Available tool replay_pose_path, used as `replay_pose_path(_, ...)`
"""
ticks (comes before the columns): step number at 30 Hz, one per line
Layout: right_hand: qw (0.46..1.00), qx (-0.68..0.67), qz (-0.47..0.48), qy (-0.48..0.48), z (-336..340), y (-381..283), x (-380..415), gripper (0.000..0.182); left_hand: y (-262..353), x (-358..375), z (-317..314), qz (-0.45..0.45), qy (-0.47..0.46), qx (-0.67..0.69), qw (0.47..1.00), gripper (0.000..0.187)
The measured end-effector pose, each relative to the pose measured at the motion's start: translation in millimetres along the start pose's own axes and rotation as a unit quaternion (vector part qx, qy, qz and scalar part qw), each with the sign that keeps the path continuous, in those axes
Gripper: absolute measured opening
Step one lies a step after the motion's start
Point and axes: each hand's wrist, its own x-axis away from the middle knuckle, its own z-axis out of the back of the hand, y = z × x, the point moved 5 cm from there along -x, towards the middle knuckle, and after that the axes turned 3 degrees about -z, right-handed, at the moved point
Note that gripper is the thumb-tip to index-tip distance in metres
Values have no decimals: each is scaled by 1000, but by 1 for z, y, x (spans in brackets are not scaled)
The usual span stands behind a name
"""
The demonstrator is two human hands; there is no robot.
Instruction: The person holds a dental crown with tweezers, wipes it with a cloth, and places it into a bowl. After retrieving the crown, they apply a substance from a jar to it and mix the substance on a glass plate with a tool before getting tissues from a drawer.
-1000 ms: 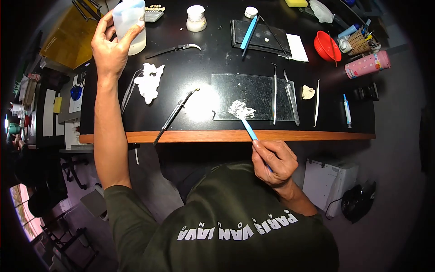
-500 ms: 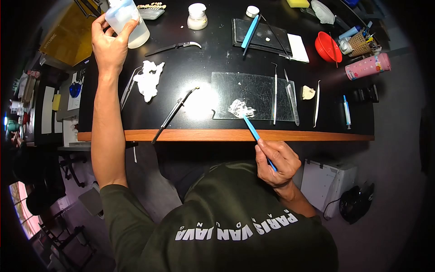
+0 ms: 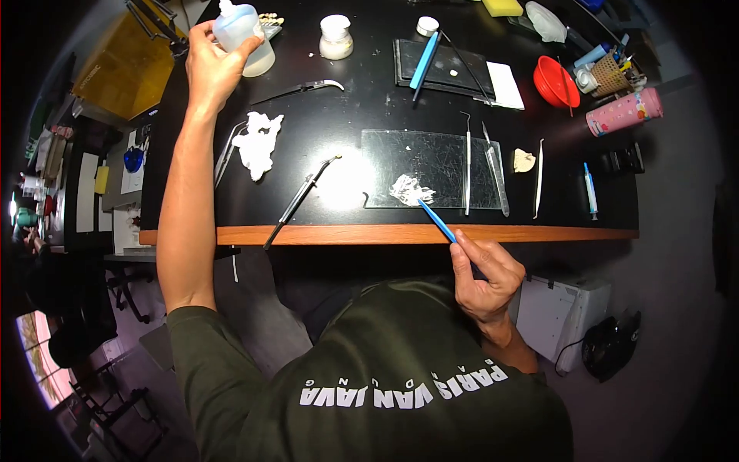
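Observation:
My left hand [image 3: 215, 68] is wrapped round a translucent plastic bottle [image 3: 258, 58] with a nozzle top, at the far left of the table. The bottle is partly covered by my fingers. In my right hand [image 3: 489, 277], over the table's front edge, is a thin blue spatula-like tool [image 3: 437, 222]. Its tip touches or nearly touches a smeared white paste [image 3: 410, 189] on a glass slab [image 3: 385, 150]. A thin metal probe [image 3: 467, 165] and metal tweezers [image 3: 494, 169] lie across the slab's right side.
A crumpled white tissue [image 3: 258, 146] and a black-handled tool [image 3: 296, 202] lie left of the slab. Behind stand a white-lidded jar [image 3: 336, 38] and a black block [image 3: 454, 73] with tools on it. At right are a red bowl [image 3: 556, 83], a pink tumbler [image 3: 625, 112] and a syringe [image 3: 590, 192].
My left hand and the bottle have moved a little to the right. My right hand has shifted slightly right and toward me, the spatula's tip staying at the paste. The view has shifted slightly.

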Motion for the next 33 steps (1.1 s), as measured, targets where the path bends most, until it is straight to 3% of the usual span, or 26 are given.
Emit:
replay_pose_path(6, 994, 39, -89, -58, 3, -8, -8, 26, 1, 7, -3, -16, 16, 65, 998, 91)
replay_pose_path(12, 993, 75, -56, -77, -5, -20, -13, 34, 17, 16, 0, -38, 0, 10, 999, 99)
replay_pose_path(13, 994, 75, -47, -71, -7, -21, -12, 36, 22, 18, 5, -82, 31, -67, 994, 93)
replay_pose_path(16, 995, 71, -13, -64, -13, -15, -7, 37, 44, 21, 31, -85, 61, -86, 991, 101)
replay_pose_path(18, 995, 72, -11, -65, -13, -16, -9, 37, 91, 41, 50, -134, 48, -50, 989, 78)
replay_pose_path(20, 995, 72, -13, -67, -14, -16, -9, 37, 146, 78, 67, -171, -33, 18, 985, 41)
replay_pose_path(22, 995, 69, -14, -68, -15, -15, -10, 38, 195, 132, 72, -214, -126, -17, 969, 26)
replay_pose_path(24, 996, 63, -14, -60, -14, -14, -12, 38, 214, 186, 55, -116, -269, 72, 953, 24)
replay_pose_path(26, 997, 62, -9, -53, -13, -14, -13, 39, 217, 224, 27, -120, -291, 98, 944, 28)
replay_pose_path(29, 996, 66, 15, -56, -12, -14, -13, 41, 201, 250, 1, -85, -182, 92, 975, 32)
replay_pose_path(33, 995, 69, 30, -61, -15, -12, -9, 41, 192, 264, -14, -79, -158, 35, 984, 43)
